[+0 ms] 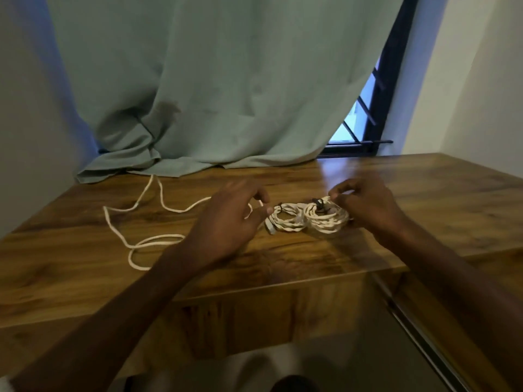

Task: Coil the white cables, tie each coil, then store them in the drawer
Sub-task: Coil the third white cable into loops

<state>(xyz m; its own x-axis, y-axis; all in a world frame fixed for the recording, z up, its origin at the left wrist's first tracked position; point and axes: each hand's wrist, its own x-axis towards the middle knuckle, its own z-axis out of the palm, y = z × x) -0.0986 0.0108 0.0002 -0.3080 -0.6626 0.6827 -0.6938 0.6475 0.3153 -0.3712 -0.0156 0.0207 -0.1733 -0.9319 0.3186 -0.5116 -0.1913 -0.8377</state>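
Note:
Two white cable coils lie side by side on the wooden table [424,199]. The right coil [325,219] carries a dark tie [317,203] on its top. My right hand [368,205] rests on that coil's right side, fingertips pinching its upper strands. The left coil [285,219] is smaller, with a plug end at its front left. My left hand [229,222] hovers just left of it, fingers loosely curled, holding nothing that I can make out. A loose white cable [135,219] snakes across the table's left half and runs behind my left hand.
A green curtain [215,89] hangs at the back and bunches onto the table's far left edge. A dark-framed window [365,120] shows at the back right. Below the table's front edge sits a wooden drawer front [254,312]. A wall stands on the right.

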